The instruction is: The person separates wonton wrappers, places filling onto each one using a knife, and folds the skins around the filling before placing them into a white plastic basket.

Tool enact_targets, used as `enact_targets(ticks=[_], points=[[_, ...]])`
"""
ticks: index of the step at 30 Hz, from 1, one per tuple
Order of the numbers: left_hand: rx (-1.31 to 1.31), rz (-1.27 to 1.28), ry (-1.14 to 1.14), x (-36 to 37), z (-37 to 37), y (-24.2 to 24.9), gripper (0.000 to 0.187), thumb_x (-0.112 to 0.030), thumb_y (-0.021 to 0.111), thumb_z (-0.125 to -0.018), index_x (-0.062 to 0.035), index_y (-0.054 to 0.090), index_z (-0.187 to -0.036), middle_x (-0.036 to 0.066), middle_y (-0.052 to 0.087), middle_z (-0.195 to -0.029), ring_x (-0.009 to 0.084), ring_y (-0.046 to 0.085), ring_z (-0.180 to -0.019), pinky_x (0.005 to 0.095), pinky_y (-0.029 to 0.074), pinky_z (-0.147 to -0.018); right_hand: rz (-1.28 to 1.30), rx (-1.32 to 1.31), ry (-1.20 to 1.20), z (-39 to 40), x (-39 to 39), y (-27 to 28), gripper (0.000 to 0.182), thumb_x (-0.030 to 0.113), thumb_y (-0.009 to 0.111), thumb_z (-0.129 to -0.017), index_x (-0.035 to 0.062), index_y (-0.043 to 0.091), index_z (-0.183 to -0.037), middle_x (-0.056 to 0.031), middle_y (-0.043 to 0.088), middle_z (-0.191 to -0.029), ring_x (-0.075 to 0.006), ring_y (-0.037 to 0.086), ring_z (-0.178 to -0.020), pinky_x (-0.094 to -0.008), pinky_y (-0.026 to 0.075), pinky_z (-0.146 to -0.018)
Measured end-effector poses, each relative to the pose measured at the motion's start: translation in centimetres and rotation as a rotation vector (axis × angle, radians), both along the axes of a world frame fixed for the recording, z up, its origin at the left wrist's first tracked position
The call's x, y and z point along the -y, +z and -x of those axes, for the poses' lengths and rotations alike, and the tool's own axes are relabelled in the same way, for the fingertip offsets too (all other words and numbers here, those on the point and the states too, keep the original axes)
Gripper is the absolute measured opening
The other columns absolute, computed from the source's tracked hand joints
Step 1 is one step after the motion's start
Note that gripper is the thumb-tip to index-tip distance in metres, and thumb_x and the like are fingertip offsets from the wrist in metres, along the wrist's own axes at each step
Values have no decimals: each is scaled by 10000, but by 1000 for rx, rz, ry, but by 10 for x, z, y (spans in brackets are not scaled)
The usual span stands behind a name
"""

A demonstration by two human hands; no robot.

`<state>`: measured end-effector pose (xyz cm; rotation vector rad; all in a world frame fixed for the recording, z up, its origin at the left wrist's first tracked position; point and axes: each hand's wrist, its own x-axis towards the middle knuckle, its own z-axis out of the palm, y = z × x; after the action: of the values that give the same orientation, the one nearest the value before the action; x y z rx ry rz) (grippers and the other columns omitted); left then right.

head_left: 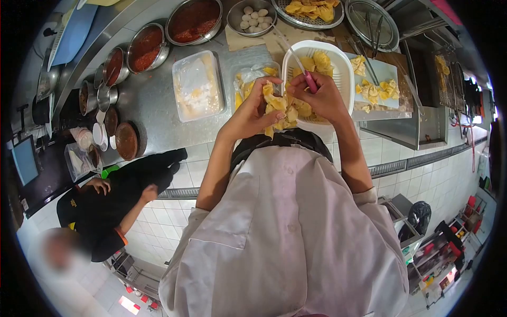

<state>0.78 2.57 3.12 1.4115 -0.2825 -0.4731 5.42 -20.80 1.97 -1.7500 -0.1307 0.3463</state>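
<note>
My left hand (pixel 257 110) is closed round a yellow folded wrapper piece (pixel 274 103), just over the left edge of a white basket (pixel 346 74). Close to it on the right, my right hand (pixel 319 95) grips a tool with a pink handle (pixel 310 83) and a thin pale shaft pointing up and left. Its fingertips are near the wrapper piece; whether they touch it is unclear. More yellow pieces (pixel 321 63) lie in the basket below my hands. Left of the basket, a clear bag (pixel 247 79) with yellow pieces is partly hidden by my left hand.
A lidded plastic box (pixel 196 87) stands on the steel counter (pixel 158 108). Behind are bowls of red sauce (pixel 194 21) and a bowl of white balls (pixel 254 20). Tongs (pixel 369 66) rest over a white board (pixel 388 68) at right. Another person (pixel 127 195) stands at left.
</note>
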Motion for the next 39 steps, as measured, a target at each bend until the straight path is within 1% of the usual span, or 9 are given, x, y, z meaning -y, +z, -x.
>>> enact_targets(ticks=[4,7,10,15,19,24,31,34,39], points=[[-52,-70,102,2,-4,-11,538,-52,671,-1042,-105,373,-1488,34,605,-1175,88,602,-1039,236,517,-871,130,97,-117,-3,5,-17,237,177,847,-893,-17,762,-1001,-10,713,-806,-66,608,-735,-252,512,-722],[-159,239,425,28,-8,-16,453,-162,646,-1081,-106,384,-1448,63,625,-1215,94,638,-1027,254,554,-840,163,118,-303,4,6,-10,245,174,841,-897,-6,758,-1040,-9,725,-823,-71,595,-736,-238,496,-719],[-228,299,601,37,-15,-17,451,-225,638,-1093,-111,363,-1431,88,625,-1225,133,659,-1027,283,573,-838,-269,266,-273,21,-7,-29,273,201,841,-910,15,744,-1084,-8,716,-817,-51,550,-700,-226,457,-660],[-193,332,712,53,-27,-18,425,-286,567,-1120,-113,324,-1423,169,607,-1288,226,697,-1083,342,613,-881,-150,101,-208,35,-33,-17,279,227,830,-936,18,721,-1084,11,680,-787,-17,485,-655,-221,401,-594],[-176,386,799,65,-28,-13,404,-294,528,-1135,-108,311,-1420,195,608,-1283,252,718,-1069,360,637,-857,-81,-140,-153,39,-26,1,276,216,725,-1029,-8,693,-1187,-29,725,-1009,-34,635,-801,-188,517,-688],[-218,302,780,69,-19,0,388,-291,515,-1139,-125,310,-1425,170,623,-1239,233,714,-1033,345,636,-827,-394,-180,-174,48,-42,-38,307,265,804,-967,5,660,-889,56,470,-710,-31,417,-688,-245,367,-591],[-149,412,799,60,-14,-23,440,-187,572,-1116,-148,297,-1456,183,639,-1233,199,699,-1008,336,618,-817,-112,-50,-102,52,-28,-46,303,262,791,-961,-10,667,-909,59,458,-704,-54,404,-674,-270,380,-584],[-161,487,832,55,-10,-13,450,-174,556,-1120,-140,285,-1478,219,639,-1313,238,694,-1122,351,598,-954,-13,45,-81,54,-7,-33,311,291,784,-961,-3,686,-936,25,483,-678,-79,425,-637,-286,384,-577],[-68,344,708,38,-2,-22,499,-86,574,-1090,-115,283,-1494,251,621,-1385,289,668,-1247,380,582,-1029,470,97,-202,48,44,-56,264,237,761,-959,7,707,-1075,-74,683,-807,-214,602,-692,-360,491,-676]])
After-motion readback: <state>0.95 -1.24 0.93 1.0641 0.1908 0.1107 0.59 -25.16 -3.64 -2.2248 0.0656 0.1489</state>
